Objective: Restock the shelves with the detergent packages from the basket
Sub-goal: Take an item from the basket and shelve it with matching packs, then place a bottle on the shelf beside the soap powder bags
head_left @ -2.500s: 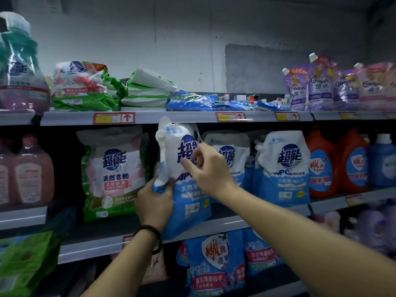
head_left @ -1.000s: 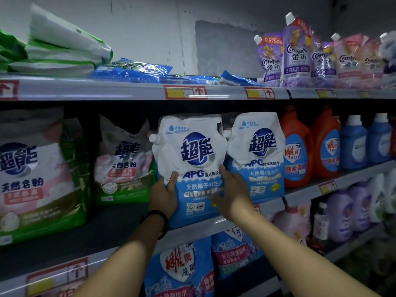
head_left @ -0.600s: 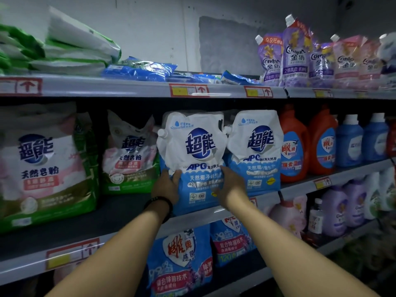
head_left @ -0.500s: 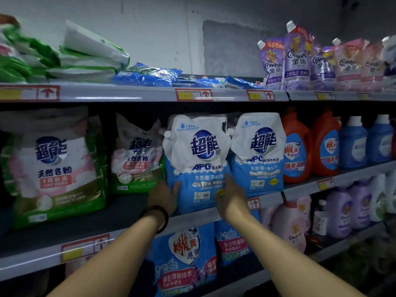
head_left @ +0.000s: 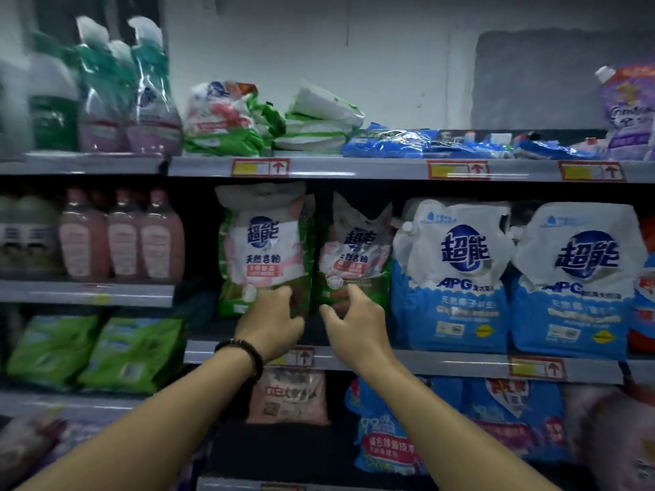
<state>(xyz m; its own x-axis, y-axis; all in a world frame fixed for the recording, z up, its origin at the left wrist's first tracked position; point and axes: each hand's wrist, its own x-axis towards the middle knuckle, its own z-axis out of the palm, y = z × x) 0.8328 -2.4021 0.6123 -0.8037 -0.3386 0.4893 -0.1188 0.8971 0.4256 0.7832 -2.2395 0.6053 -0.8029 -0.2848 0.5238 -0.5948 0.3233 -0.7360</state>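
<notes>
Two green and pink detergent bags stand side by side on the middle shelf (head_left: pixel 443 363). My left hand (head_left: pixel 273 322) grips the lower right corner of the left green bag (head_left: pixel 264 249). My right hand (head_left: pixel 351 320) has its fingers spread, fingertips at the bottom edge of the right green bag (head_left: pixel 354 256), which leans and looks crumpled. To the right, the blue and white pouch (head_left: pixel 450 274) stands upright on the same shelf beside a second one (head_left: pixel 574 281), with no hand on either. The basket is out of view.
The top shelf (head_left: pixel 354 168) holds flat green and blue packs and tall bottles. Pink bottles (head_left: pixel 120 235) stand to the left on a neighbouring shelf. Blue pouches (head_left: pixel 386 430) and a pink bag fill the shelf below.
Both hands let go of the blue and white pouch, which now stands on the shelf. They moved left to the two green bags, and my view swung left.
</notes>
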